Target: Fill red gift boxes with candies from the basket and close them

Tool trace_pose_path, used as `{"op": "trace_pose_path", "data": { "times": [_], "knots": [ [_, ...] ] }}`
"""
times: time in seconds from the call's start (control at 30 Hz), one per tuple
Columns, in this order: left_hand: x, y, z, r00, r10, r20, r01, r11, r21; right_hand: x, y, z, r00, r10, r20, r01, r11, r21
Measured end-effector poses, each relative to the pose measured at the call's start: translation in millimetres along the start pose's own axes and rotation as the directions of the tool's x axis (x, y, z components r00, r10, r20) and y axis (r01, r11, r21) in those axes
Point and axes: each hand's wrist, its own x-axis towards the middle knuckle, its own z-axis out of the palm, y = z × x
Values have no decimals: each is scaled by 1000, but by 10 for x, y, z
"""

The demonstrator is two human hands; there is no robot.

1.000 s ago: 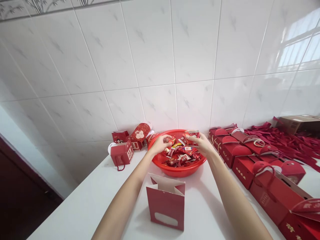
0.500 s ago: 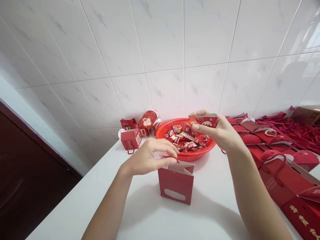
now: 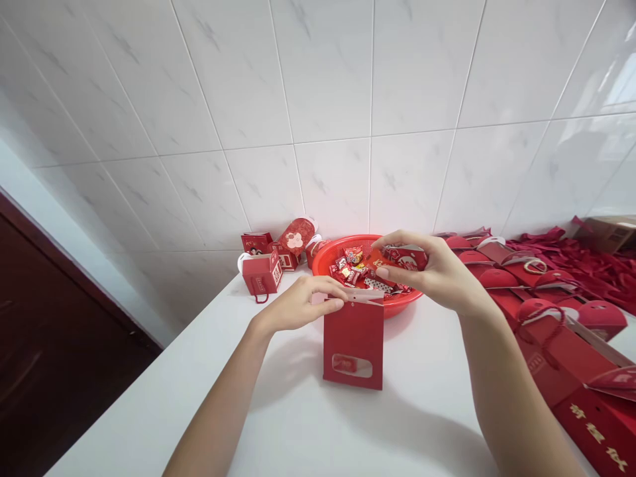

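Observation:
A red paper gift box (image 3: 354, 338) with an open top and an oval window low on its front stands on the white table. A red-wrapped candy (image 3: 345, 363) shows through that window. My left hand (image 3: 303, 305) has thumb and fingers closed at the box's upper left rim; the exact grip is partly hidden. Red-wrapped candies (image 3: 408, 258) are held between the thumb and fingers of my right hand (image 3: 432, 275), above the right side of a red plastic basket (image 3: 397, 306). Loose wrapped candies (image 3: 354, 255) lie in the basket, just behind the gift box.
Several small red boxes (image 3: 261, 273) stand at the back left near the tiled wall (image 3: 332, 185). Many red gift boxes (image 3: 556, 338) with cord handles crowd the right side. Behind them are red ribbon-like strips (image 3: 556, 245) and a cardboard box (image 3: 613, 232).
The candy from my left fingers now shows in the box window. The box stands more squarely facing me, with my left hand at its rim. My right hand has moved slightly left and down.

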Motion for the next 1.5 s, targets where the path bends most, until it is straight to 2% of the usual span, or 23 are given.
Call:
{"op": "trace_pose_path", "data": {
  "times": [0.13,0.23,0.3,0.43,0.67,0.8,0.9,0.97,1.13,1.23,1.37,1.5],
  "knots": [
    [79,-107,58,995,-74,-66,65,991,-120,19,50,52,999,20,30,-20,999,-31],
    [125,-94,111,984,-146,-104,128,978,-163,25,107,89,994,33,105,-28,998,-51],
    [138,-62,127,982,-165,-87,149,974,-174,29,148,116,985,40,167,-28,997,-74],
    [134,-31,124,990,-133,-45,123,975,-187,50,228,173,968,54,244,-14,987,-161],
    [132,-108,117,986,-157,-52,142,965,-220,81,348,214,970,39,238,14,976,-217],
    [121,-115,112,994,-112,14,113,973,-202,78,371,232,972,11,235,34,982,-187],
    [107,-129,119,984,-163,73,171,978,-122,72,359,235,968,-12,252,61,980,-188],
    [103,-139,129,979,-190,74,196,976,-94,65,330,220,961,-11,277,69,977,-200],
    [118,-146,152,996,-89,3,86,954,-285,38,236,163,937,48,347,23,980,-197],
    [129,-155,160,998,-54,-34,38,926,-375,29,218,157,949,30,314,31,982,-187],
    [140,-166,165,996,-50,-80,20,941,-338,32,235,172,962,14,273,43,979,-202],
    [145,-167,170,993,-34,-110,-4,944,-331,45,256,185,958,27,284,41,972,-230]
  ]
}}
